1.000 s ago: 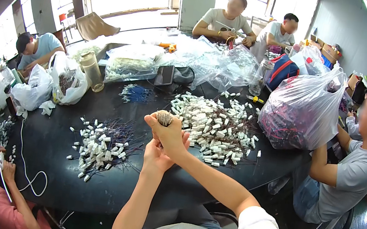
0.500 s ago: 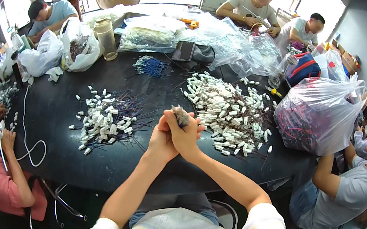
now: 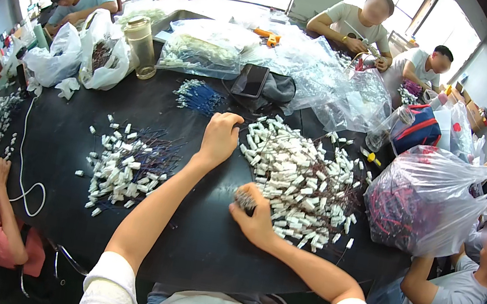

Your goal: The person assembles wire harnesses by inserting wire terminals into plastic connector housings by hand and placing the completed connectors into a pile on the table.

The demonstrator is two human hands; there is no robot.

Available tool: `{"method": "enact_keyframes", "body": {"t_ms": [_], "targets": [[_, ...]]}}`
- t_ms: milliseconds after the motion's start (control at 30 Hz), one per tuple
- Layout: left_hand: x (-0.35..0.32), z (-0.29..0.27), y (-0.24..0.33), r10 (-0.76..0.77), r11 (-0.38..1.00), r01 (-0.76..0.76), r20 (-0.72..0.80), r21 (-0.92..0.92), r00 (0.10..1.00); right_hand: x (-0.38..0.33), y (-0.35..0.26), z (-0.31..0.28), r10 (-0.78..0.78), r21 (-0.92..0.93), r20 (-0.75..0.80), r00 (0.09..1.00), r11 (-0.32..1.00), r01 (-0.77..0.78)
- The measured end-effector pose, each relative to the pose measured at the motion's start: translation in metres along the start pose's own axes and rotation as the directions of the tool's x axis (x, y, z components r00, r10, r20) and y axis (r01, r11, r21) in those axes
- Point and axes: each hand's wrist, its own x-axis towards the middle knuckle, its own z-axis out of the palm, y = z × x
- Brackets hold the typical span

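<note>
My right hand point(image 3: 257, 219) is closed round a tight bundle of thin wires point(image 3: 244, 201), whose greyish-brown ends show between thumb and fingers. It sits low over the black table, at the left edge of a large heap of white connectors with dark brown wires point(image 3: 291, 173). Farther forward, my left hand point(image 3: 220, 140) is curled beside the upper left of that heap, back of the hand up. Its fingertips are mostly hidden, and so is anything in them. To its left lies a smaller pile of white connectors on blue-purple wires point(image 3: 118, 166).
Blue wires with pale ends point(image 3: 198, 97) lie ahead, near a phone point(image 3: 250, 81). Clear plastic bags point(image 3: 337, 90) cover the far side. A full bag of red wires point(image 3: 419, 201) stands at right. A white cable point(image 3: 26, 180) runs left. Several co-workers sit around the table point(image 3: 197, 234).
My hands were clasped together over the table with the bundle. They have parted: the left moved forward, the right moved lower and to the right with the bundle. The view has shifted slightly.
</note>
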Motion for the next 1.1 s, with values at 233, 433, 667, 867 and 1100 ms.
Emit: {"method": "enact_keyframes", "body": {"t_ms": [233,433,667,867,1100], "targets": [[0.027,0.038,-0.010,-0.109,0.992,0.121,0.208,-0.047,0.972,-0.003,0.015,-0.005,0.094,0.166,0.040,0.995,0.981,-0.100],[0.048,0.035,0.001,-0.252,0.968,0.227,0.470,0.111,0.846,-0.003,0.017,-0.008,0.287,0.322,0.027,0.957,0.904,-0.280],[0.047,0.019,-0.002,-0.350,0.880,0.465,0.538,-0.091,0.767,0.003,-0.001,-0.010,0.310,0.378,-0.011,0.951,0.882,-0.283],[-0.009,-0.038,0.032,-0.470,0.318,0.815,0.667,-0.484,0.579,-0.003,0.012,-0.013,0.413,0.550,0.018,0.911,0.757,-0.354],[-0.077,-0.077,0.052,-0.418,-0.084,0.753,0.709,-0.653,0.568,0.004,0.009,-0.016,0.432,0.484,0.058,0.900,0.776,-0.404]]}}
